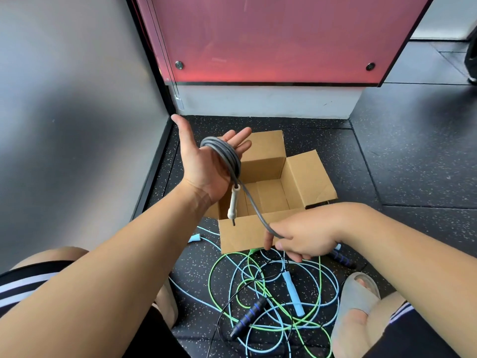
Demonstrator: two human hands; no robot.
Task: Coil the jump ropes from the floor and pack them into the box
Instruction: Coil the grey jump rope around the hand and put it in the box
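Rope [221,148], left grip [202,166] flat, right grip [307,236] (pinching)

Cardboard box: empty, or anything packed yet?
Empty, as far as it shows: the cardboard box has flaps open and a bare floor. The gray rope is wound round the left hand, above it; near corner hidden.

We are finding no text, label, brand, number or sign that we can read. The cardboard box [240,235] is showing us only plain brown faces. The pink panel [271,34] behind the box is carrying no writing either.
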